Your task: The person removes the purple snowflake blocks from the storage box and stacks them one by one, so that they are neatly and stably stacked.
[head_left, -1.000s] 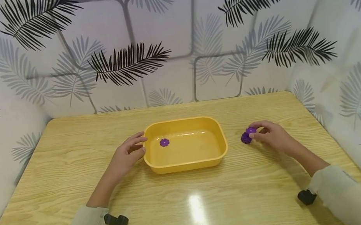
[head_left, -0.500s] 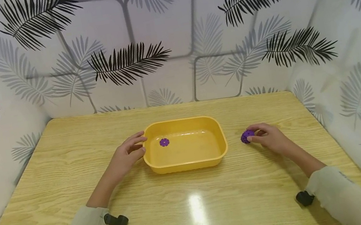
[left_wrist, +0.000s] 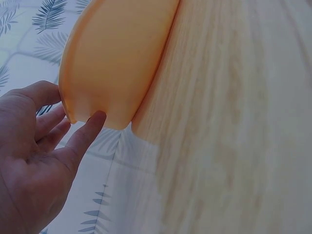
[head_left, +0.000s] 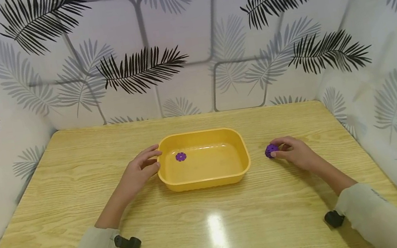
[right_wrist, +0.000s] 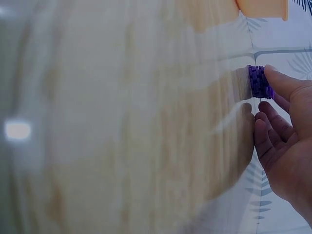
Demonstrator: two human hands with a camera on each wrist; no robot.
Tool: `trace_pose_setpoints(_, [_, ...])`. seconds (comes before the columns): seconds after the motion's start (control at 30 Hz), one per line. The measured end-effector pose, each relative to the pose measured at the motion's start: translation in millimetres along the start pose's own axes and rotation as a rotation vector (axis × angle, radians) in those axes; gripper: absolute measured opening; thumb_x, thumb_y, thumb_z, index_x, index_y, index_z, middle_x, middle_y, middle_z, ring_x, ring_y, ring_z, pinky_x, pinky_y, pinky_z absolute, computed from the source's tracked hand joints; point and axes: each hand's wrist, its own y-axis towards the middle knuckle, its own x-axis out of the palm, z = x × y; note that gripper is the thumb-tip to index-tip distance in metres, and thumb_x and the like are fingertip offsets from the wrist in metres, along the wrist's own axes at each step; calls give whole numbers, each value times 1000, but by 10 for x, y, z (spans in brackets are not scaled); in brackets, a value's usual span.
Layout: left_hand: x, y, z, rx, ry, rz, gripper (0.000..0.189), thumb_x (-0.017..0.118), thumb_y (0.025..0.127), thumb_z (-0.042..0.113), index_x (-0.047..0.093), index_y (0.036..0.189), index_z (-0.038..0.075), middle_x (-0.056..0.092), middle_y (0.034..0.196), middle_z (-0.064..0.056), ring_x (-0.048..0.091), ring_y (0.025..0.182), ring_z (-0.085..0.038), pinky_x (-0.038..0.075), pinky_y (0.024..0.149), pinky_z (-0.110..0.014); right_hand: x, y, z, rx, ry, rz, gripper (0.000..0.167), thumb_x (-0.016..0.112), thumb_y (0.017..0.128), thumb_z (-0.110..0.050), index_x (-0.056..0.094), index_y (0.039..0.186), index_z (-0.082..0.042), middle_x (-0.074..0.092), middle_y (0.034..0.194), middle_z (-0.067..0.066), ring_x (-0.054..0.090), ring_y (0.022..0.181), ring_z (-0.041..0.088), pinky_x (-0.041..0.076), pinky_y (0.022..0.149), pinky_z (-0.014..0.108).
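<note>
A yellow plastic tray (head_left: 207, 180) stands on the table, with one purple snowflake disc (head_left: 180, 156) lying flat inside near its left end. My left hand (head_left: 138, 170) rests against the tray's left end. In the left wrist view its thumb (left_wrist: 97, 119) presses the outer wall and its index finger touches the rim. Right of the tray, a small stack of purple snowflake discs (head_left: 270, 151) stands on the table. My right hand (head_left: 296, 152) pinches this stack at its right side. The right wrist view shows the stacked discs (right_wrist: 257, 82) edge-on, with the thumb against them.
The wooden table (head_left: 178, 240) runs back to a wall (head_left: 175, 28) with a leaf pattern. Patterned walls also flank it on the left and right. A black wrist camera (head_left: 128, 244) sits on the left sleeve, another wrist camera (head_left: 334, 219) on the right one.
My right hand has brought a purple disc onto the stack, where it was tilted in the fingers a second ago, and shifted slightly left. The left hand and tray have not moved.
</note>
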Motion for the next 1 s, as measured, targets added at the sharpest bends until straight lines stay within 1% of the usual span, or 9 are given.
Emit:
trace_pose_setpoints(0.3, [-3,-3,-4,0,-3,1,40,57,104,20,55,141,6,33,164,0,49,137,-33,52,104,-29,-7,3,-7,-12,-24,-1,51,67,98,-31,58,139,-3,57,133,23,57,116,37,53,80,31])
trace_pose_setpoints(0.43, [-4,-5,-2,0,-9,0,40,57,104,20,55,141,6,33,163,0,49,137,-34,52,104,-30,-8,4,-12,-17,-33,1,51,68,97,-32,57,139,-4,58,132,22,57,115,36,53,84,35])
trace_pose_setpoints(0.57, [-5,-11,4,2,-13,-3,40,57,104,20,54,142,5,33,163,0,48,137,-34,52,104,-31,-22,-8,-16,-21,-38,0,53,66,98,-32,55,142,-5,57,133,21,57,116,36,54,88,40])
trace_pose_setpoints(0.67, [-5,-10,4,1,-14,-4,41,57,104,20,54,142,5,33,163,0,48,138,-34,52,104,-31,-43,-33,-19,-18,-26,22,54,64,100,-36,53,144,-7,57,133,20,56,118,36,55,86,38])
trace_pose_setpoints(0.8, [-7,-3,-7,3,-9,-1,40,57,104,21,55,141,6,34,163,1,49,137,-33,52,104,-31,-83,-54,-59,-28,-15,79,51,59,102,-38,54,143,-8,56,134,18,54,119,35,54,82,32])
trace_pose_setpoints(0.87, [-8,0,-14,5,-6,0,40,57,104,21,55,141,6,34,163,1,49,138,-33,52,105,-33,-107,-47,-112,-38,-4,100,50,57,103,-37,53,144,-8,55,136,18,53,120,34,55,80,33])
trace_pose_setpoints(1.0, [-9,-1,-11,5,-8,-1,40,58,104,20,55,141,6,34,163,0,48,138,-35,51,106,-35,-146,-7,-260,-52,24,120,52,55,103,-43,53,145,-11,53,137,15,52,119,32,57,76,34])
